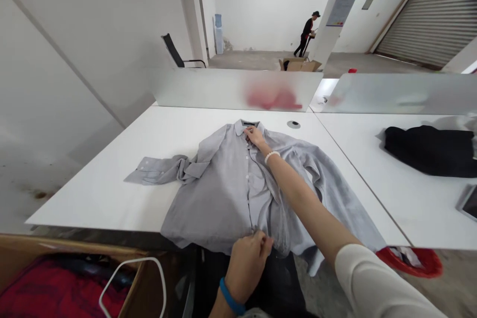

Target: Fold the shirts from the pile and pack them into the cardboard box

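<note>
A grey long-sleeved button-up shirt (216, 194) lies front side up on the white table, its collar toward the far side and its hem hanging over the near edge. Just below the collar, my right hand (255, 136), with a white beaded bracelet at the wrist, pinches the front opening. My left hand (249, 258), wearing a blue wristband, closes on the shirt's front at the hem. Between the two hands runs the button placket. One sleeve is folded and creased at the left; the other stretches right, partly behind my right arm.
A frosted divider (208, 88) borders the white table (97, 198) at the back. Black cloth (428, 151) rests on the adjoining table. Lower left stands a cardboard box (74, 244) holding red clothing; a red bin (432, 263) is lower right. A person (307, 35) stands far back.
</note>
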Tool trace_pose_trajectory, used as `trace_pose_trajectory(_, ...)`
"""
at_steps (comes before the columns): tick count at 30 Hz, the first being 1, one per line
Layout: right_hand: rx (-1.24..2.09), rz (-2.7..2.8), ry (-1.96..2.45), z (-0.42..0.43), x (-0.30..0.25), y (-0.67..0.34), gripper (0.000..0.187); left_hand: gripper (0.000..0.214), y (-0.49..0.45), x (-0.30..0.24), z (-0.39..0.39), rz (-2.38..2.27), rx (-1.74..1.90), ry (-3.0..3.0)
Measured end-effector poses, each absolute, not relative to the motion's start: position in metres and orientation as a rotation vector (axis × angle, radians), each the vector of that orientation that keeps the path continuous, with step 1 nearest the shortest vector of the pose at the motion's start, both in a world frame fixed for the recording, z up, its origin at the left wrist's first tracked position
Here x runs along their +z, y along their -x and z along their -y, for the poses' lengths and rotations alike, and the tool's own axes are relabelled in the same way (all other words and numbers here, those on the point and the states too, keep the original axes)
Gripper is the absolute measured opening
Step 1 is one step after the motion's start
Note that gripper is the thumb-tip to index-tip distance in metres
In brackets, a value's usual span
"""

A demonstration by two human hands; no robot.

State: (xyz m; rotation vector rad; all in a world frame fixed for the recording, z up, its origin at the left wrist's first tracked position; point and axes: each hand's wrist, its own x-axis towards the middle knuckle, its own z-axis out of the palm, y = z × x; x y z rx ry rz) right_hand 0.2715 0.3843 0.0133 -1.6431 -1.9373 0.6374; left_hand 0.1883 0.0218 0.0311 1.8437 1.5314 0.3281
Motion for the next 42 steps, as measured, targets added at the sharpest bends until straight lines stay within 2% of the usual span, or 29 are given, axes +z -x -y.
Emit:
trace_pose_trajectory(4,0.634,2.021,1.557,-0.379,0.018,-0.286,0.037,0.032,-0.208,0.016,-0.012,-1.352,0.492,-1.728)
trace_pose_trajectory(9,0.476,2.188,1.482,-0.373,0.023,-0.316,0.048,0.038,-0.223,-0.006,-0.006,-1.337,0.535,-1.69)
trace_pose_trajectory(16,0.312,2.42,1.491,-0.37,0.011,-0.323,0.043,0.031,-0.237,-0.009,-0.006,-1.462,0.585,-1.808)
trace_pose_trajectory(20,0.214,2.405,1.493,-0.37,0.003,-0.321,0.039,0.041,-0.235,-0.006,-0.012,-1.449,0.483,-2.074)
trace_pose_trajectory(23,0.201,2.385,1.479,-0.369,0.0,-0.323,0.034,0.034,-0.233,-0.006,-0.016,-1.407,0.467,-2.178)
trace_pose_trajectory(30,0.102,2.256,1.578,-0.375,0.005,-0.32,0.025,0.01,-0.235,-0.015,-0.008,-1.455,0.748,-2.089)
trace_pose_trajectory(34,0.024,2.173,1.642,-0.386,0.023,-0.321,0.024,0.008,-0.22,-0.02,0.009,-1.24,1.0,-1.689)
trace_pose_trajectory(36,0.0,2.15,1.664,-0.392,0.032,-0.321,0.024,0.017,-0.208,-0.024,0.019,-1.125,1.042,-1.308)
trace_pose_trajectory(39,-0.001,2.137,1.705,-0.395,0.034,-0.317,0.026,0.048,-0.195,-0.033,0.028,-1.045,1.06,-0.81)
trace_pose_trajectory(42,0.044,2.148,1.758,-0.391,0.022,-0.309,0.03,0.074,-0.195,-0.039,0.031,-0.974,1.05,-0.635)
